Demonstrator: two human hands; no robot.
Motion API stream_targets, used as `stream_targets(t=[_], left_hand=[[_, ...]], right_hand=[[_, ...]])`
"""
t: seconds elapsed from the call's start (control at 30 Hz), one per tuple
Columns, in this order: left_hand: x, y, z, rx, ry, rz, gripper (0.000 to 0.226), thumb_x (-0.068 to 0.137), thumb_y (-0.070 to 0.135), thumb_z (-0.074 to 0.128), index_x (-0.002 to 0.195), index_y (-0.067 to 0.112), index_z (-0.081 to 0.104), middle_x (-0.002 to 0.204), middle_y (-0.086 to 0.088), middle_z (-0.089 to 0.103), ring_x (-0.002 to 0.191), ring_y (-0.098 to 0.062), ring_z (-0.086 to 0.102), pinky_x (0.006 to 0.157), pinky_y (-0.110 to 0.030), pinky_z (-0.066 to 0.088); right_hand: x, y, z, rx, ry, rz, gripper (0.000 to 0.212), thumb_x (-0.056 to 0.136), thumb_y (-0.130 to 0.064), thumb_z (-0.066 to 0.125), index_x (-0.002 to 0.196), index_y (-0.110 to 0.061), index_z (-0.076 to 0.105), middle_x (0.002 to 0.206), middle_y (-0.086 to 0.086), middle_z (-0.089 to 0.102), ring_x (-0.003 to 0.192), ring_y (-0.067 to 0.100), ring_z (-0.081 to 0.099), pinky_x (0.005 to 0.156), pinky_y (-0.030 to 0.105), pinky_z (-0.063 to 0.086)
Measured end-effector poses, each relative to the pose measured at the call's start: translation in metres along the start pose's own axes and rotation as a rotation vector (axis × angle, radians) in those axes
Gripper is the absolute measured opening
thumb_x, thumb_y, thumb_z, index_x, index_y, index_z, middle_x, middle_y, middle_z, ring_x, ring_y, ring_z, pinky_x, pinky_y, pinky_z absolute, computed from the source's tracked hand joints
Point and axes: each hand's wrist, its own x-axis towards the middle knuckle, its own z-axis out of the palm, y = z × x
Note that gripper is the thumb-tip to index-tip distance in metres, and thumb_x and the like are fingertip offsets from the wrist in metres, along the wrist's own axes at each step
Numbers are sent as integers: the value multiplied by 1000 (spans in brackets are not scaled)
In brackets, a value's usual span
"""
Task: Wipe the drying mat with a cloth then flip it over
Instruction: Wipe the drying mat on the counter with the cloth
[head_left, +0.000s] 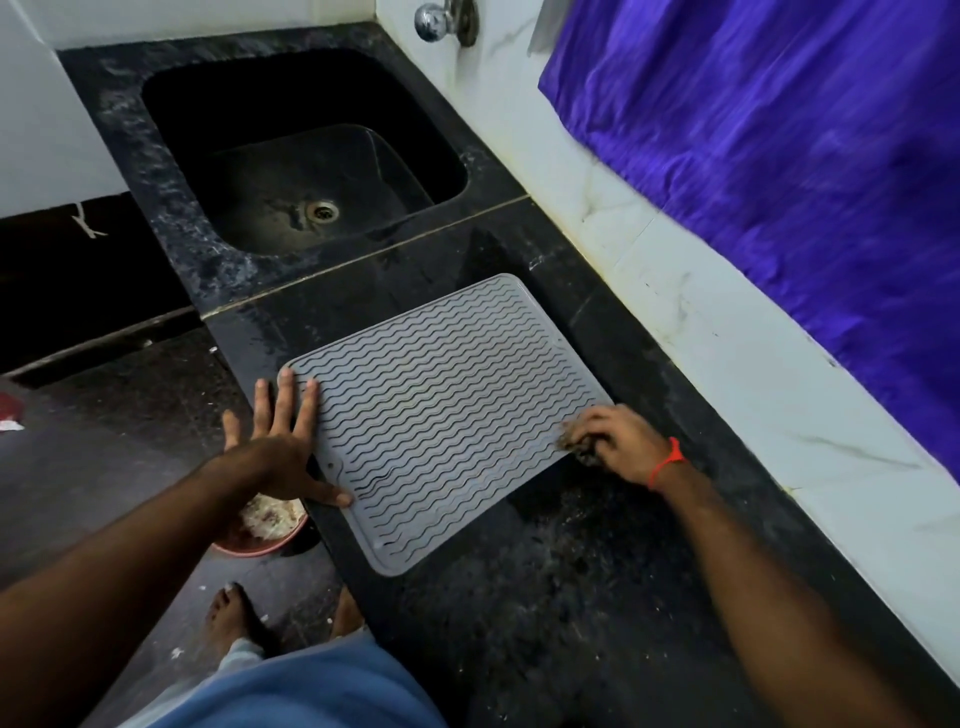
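Note:
A grey ribbed drying mat (441, 415) lies flat on the black stone counter (545, 597), ridged side up. My left hand (283, 447) rests open on the mat's left edge, fingers spread and thumb on the near left side. My right hand (618, 441) is at the mat's right corner, fingers closed around a small dark crumpled cloth (582, 447) that touches the mat's edge. Most of the cloth is hidden under my fingers.
A black sink (171, 171) with a metal drain lies beyond the mat. A tap knob (434, 21) sticks out of the white tiled wall on the right, below a purple curtain (779, 156). A pink bowl (265, 530) sits on the floor by my feet.

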Motion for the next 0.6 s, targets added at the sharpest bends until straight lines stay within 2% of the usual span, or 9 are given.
stream_targets(t=[0.07,0.13,0.23,0.33,0.4,0.47,0.53,0.6], left_hand=[[0,0,0,-4,-2,-1,165,40,91,68,134,27,-51,138,-7,-61,134,-35,-48,114,-70,-11],[0,0,0,-4,-3,-4,165,39,92,68,134,27,-51,138,-7,-61,134,-35,-48,114,-70,-11],[1,0,0,-8,-4,-2,166,37,93,67,133,27,-52,137,-6,-62,133,-35,-48,113,-70,-11],[0,0,-1,-10,-5,-11,165,39,92,68,130,29,-53,136,-6,-63,133,-35,-49,113,-69,-12],[-1,1,-1,-9,-5,-13,164,40,91,69,129,29,-54,136,-7,-63,132,-35,-49,114,-69,-12],[-2,2,-1,-9,-5,-19,163,40,90,70,128,28,-53,137,-7,-62,133,-36,-49,113,-68,-11],[-3,3,0,-10,-3,-12,163,40,90,70,128,29,-53,137,-6,-62,134,-35,-48,114,-68,-11],[-2,5,0,-5,-8,-5,163,41,90,70,128,29,-53,136,-6,-63,133,-35,-49,114,-68,-12]], right_hand=[[4,34,-7,-88,125,211,48,67,14,54,91,-22,74,110,-2,65,99,27,58,96,35,43],[8,47,-7,-135,223,353,43,71,12,56,94,-19,75,110,5,64,95,33,58,95,36,45],[15,42,-4,-40,408,440,44,72,9,55,102,-16,74,107,10,64,96,32,61,95,35,47],[24,27,7,-12,430,513,40,75,8,57,102,-17,73,106,12,63,93,35,61,94,34,48],[29,9,21,7,417,520,39,72,8,59,96,-18,74,103,11,64,89,37,60,91,36,50],[29,-17,36,2,350,422,34,71,7,63,93,-16,74,101,11,64,90,35,58,90,35,48],[23,-37,40,20,250,230,31,72,5,65,96,-13,74,102,9,65,98,24,58,95,30,43],[14,-44,25,175,182,177,35,74,7,61,99,-14,74,103,4,67,98,12,57,96,22,41]])
